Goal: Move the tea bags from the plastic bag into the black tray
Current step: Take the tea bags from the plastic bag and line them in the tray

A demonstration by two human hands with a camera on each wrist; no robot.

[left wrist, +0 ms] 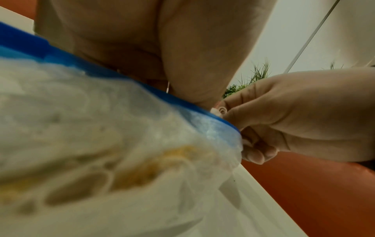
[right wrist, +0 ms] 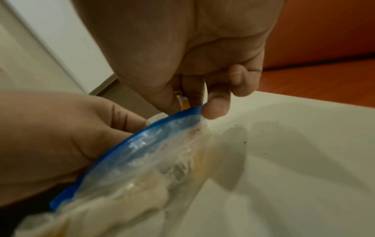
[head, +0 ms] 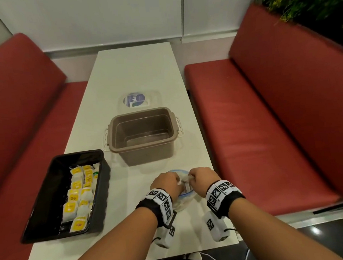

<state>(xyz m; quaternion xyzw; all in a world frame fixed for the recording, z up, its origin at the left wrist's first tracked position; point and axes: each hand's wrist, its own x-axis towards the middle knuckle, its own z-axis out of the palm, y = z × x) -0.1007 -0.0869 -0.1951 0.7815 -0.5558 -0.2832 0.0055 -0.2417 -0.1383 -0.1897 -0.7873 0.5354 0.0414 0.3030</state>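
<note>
Both hands pinching the blue zip rim of the clear plastic bag (head: 183, 199): left hand (head: 166, 183) grip on one side of the mouth, right hand (head: 203, 178) grip on the other, fingers curled on the rim in both wrist views. Bag sits on the white table (head: 135, 75), directly under the grips.

Step, my read: opening or spreading the mouth; no pick under way yet. Next move calls for one hand keeping the mouth open while the other reaches in for tea bags (left wrist: 142, 173).

Count: 1 bag, contents blurred, can't count. Black rectangular plastic tray (head: 103, 206) off to the left, roughly 15–20 yellow-tagged tea bags (head: 78, 197) in it, overlapping. 1 empty taupe plastic tub (head: 143, 149) ahead of the grips, 1 clear lid (head: 138, 99) beyond.
</note>
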